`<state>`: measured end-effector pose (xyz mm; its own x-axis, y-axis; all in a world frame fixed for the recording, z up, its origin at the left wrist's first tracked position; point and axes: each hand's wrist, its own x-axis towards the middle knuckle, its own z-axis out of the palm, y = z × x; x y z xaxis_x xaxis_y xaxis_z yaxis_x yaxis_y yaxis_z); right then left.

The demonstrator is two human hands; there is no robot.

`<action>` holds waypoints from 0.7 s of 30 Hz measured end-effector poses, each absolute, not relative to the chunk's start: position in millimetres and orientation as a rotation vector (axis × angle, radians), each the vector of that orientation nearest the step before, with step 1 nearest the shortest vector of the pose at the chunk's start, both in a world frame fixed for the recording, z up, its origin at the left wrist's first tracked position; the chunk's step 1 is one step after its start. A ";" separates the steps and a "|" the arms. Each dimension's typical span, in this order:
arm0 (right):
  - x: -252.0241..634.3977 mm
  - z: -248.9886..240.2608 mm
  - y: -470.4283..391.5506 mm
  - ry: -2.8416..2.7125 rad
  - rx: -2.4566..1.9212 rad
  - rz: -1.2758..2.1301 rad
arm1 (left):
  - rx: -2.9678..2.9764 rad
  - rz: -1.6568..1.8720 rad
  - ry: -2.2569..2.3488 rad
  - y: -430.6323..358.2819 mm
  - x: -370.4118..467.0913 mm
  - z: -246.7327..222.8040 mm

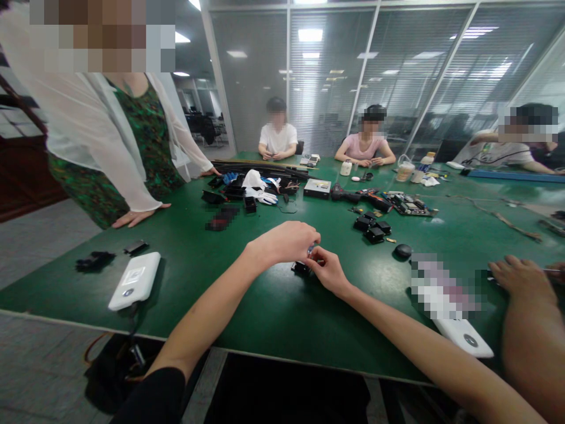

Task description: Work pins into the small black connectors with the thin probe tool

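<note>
Over the middle of the green table (260, 306), my two hands meet fingertip to fingertip. My left hand (285, 240) is closed, its fingers curled downward and mostly hidden behind its back. My right hand (327, 269) pinches from the other side, thumb and forefinger together. A small bluish piece (311, 249) shows between the fingertips; its kind is too small to tell. Just below sits a small black box-like part (300, 268), partly covered by the hands. Whether the fingers touch that part I cannot tell.
White power banks (136, 281) (468, 338) lie left and right. Black boxes (374, 233), a drill (344, 194), a circuit board (410, 203) and gloves (265, 195) lie farther back. A person's hand (521, 277) works at right; another person (141, 129) leans on the table's left.
</note>
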<state>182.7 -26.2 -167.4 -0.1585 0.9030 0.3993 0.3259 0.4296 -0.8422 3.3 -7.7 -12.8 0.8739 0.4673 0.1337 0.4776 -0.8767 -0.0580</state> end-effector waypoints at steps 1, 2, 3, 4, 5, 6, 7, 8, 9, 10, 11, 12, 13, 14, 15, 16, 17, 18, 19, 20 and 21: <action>182.8 -167.8 -26.1 -1.703 -1.071 0.742 | -2.950 -0.177 -0.749 -7.5 3.4 -13.2; 183.0 -168.2 -26.0 -1.699 -1.065 0.744 | -2.949 -0.178 -0.749 -7.4 3.5 -13.6; 183.0 -168.5 -26.0 -1.694 -1.059 0.746 | -2.951 -0.182 -0.747 -7.3 3.5 -13.8; 183.0 -168.8 -26.1 -1.690 -1.053 0.747 | -2.954 -0.186 -0.743 -7.2 3.5 -13.9; 182.9 -169.0 -26.3 -1.686 -1.047 0.747 | -2.958 -0.188 -0.738 -7.3 3.5 -13.8; 182.7 -169.2 -26.6 -1.684 -1.041 0.746 | -2.962 -0.189 -0.734 -7.5 3.4 -13.4; 182.5 -169.2 -26.9 -1.684 -1.036 0.745 | -2.966 -0.189 -0.731 -7.7 3.4 -12.9; 182.4 -169.2 -27.3 -1.682 -1.032 0.743 | -2.969 -0.188 -0.729 -8.1 3.4 -12.3; 182.2 -169.1 -27.7 -1.681 -1.030 0.740 | -2.971 -0.186 -0.728 -8.5 3.4 -11.6; 182.1 -168.9 -28.1 -1.681 -1.026 0.736 | -2.972 -0.185 -0.729 -8.9 3.4 -10.9; 182.0 -168.8 -28.4 -1.682 -1.023 0.733 | -2.972 -0.185 -0.728 -9.3 3.5 -10.3; 182.1 -168.7 -28.5 -1.685 -1.019 0.732 | -2.974 -0.188 -0.727 -9.6 3.5 -9.8; 182.1 -168.7 -28.6 -1.687 -1.016 0.731 | -2.977 -0.192 -0.724 -9.8 3.5 -9.6; 182.1 -168.8 -28.5 -1.689 -1.015 0.731 | -2.982 -0.196 -0.723 -9.8 3.5 -9.5; 182.2 -169.0 -28.4 -1.691 -1.016 0.731 | -2.987 -0.198 -0.723 -9.8 3.5 -9.5; 182.1 -169.3 -28.3 -1.691 -1.018 0.729 | -2.992 -0.199 -0.724 -9.6 3.5 -9.7; 182.0 -169.6 -28.3 -1.693 -1.020 0.727 | -2.995 -0.198 -0.726 -9.5 3.6 -10.0; 181.9 -169.9 -28.3 -1.695 -1.022 0.722 | -2.997 -0.197 -0.730 -9.3 3.6 -10.4; 181.8 -170.2 -28.4 -1.698 -1.022 0.717 | -2.997 -0.197 -0.733 -9.2 3.6 -10.7; 181.7 -170.3 -28.7 -1.703 -1.022 0.712 | -2.996 -0.198 -0.735 -9.1 3.6 -11.0; 181.7 -170.3 -29.0 -1.711 -1.019 0.706 | -2.996 -0.198 -0.736 -9.0 3.7 -11.2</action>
<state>181.7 -29.0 -170.3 -0.1633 0.8783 0.4493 0.3062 0.4780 -0.8232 3.7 -9.0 -11.2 0.8784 0.4581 0.1362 0.4645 -0.8854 -0.0179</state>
